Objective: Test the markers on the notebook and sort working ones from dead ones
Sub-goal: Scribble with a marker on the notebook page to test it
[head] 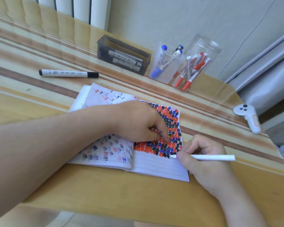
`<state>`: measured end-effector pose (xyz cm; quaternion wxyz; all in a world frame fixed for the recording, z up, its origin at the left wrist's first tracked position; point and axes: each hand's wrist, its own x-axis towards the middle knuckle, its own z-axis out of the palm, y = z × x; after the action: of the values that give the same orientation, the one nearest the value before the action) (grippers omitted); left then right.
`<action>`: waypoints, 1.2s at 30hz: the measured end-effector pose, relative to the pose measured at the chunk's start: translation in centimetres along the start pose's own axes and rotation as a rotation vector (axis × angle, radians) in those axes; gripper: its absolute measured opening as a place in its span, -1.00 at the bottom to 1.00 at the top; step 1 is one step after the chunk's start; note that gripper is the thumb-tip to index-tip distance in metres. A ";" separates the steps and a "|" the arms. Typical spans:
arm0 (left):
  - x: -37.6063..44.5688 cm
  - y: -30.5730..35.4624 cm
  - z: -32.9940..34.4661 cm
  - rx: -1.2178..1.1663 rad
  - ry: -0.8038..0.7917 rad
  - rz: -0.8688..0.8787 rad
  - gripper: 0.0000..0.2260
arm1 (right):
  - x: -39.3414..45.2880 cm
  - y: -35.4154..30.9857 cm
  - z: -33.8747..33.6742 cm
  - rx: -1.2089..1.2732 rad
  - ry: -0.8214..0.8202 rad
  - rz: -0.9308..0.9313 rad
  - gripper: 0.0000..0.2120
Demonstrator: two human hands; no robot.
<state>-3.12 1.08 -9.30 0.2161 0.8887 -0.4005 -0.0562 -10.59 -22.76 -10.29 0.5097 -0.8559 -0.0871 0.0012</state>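
An open lined notebook (159, 167) lies in the middle of the table, its right page thick with red, black and blue marks. My left hand (138, 122) rests on that page, index finger pressing the paper. My right hand (202, 154) grips a white marker (211, 157), whose tip touches the page at the lower edge of the marks. A black-capped white marker (67, 73) lies loose at the back left. A dark box (123, 54) holds black markers, a clear cup (166, 66) blue ones, and a clear jar (197, 66) red ones.
A white game controller (247, 117) lies near the table's right edge. The striped wooden table (105, 190) ends just under my arms. A radiator and wall stand behind; grey fabric hangs at the right.
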 end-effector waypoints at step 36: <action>0.0 0.3 0.0 0.019 -0.033 -0.045 -0.68 | 0.1 -0.1 0.1 -0.006 0.022 -0.022 -0.73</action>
<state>-3.30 0.89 -9.18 0.1999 0.8983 -0.3846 -0.0721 -10.49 -22.61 -10.27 0.5079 -0.8565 -0.0911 -0.0139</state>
